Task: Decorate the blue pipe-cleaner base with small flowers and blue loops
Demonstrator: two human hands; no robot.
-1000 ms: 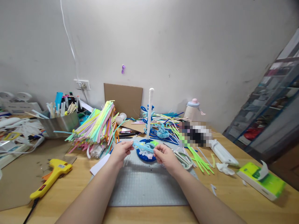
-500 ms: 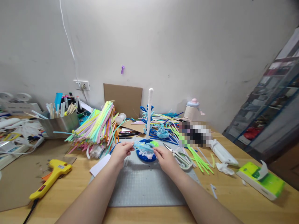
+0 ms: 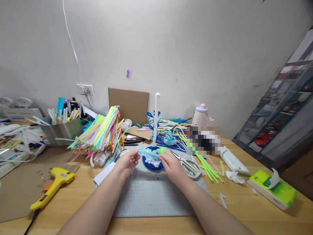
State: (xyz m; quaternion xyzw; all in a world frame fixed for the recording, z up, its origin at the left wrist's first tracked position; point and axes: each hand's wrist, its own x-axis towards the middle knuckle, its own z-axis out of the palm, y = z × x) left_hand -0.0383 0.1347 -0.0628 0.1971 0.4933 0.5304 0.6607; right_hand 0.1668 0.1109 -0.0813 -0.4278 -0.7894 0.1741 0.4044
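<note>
Light blue pipe cleaners (image 3: 148,153) stretch between my two hands. My left hand (image 3: 129,161) pinches their left end between thumb and fingertips, with its other fingers curled. At the right end, my right hand (image 3: 170,164) closes thumb and forefinger on them. Just behind and partly hidden by them is a round blue fuzzy base (image 3: 153,167) with white and light blue trim. A white fuzzy post (image 3: 156,120) rises upright from the base. Scissors (image 3: 189,165) with pale handles lie to the right of my right hand.
A grey cutting mat (image 3: 154,199) lies under my hands. To the left are a bundle of coloured pipe cleaners (image 3: 105,130), a yellow glue gun (image 3: 52,187) and a metal container (image 3: 62,132) of sticks. Bright green pipe cleaners (image 3: 207,166) and a green-white packet (image 3: 272,189) lie right.
My left hand has turned slightly, showing more of its palm and curled fingers. Both hands keep hold of the light blue pipe cleaners, nearly in the same place.
</note>
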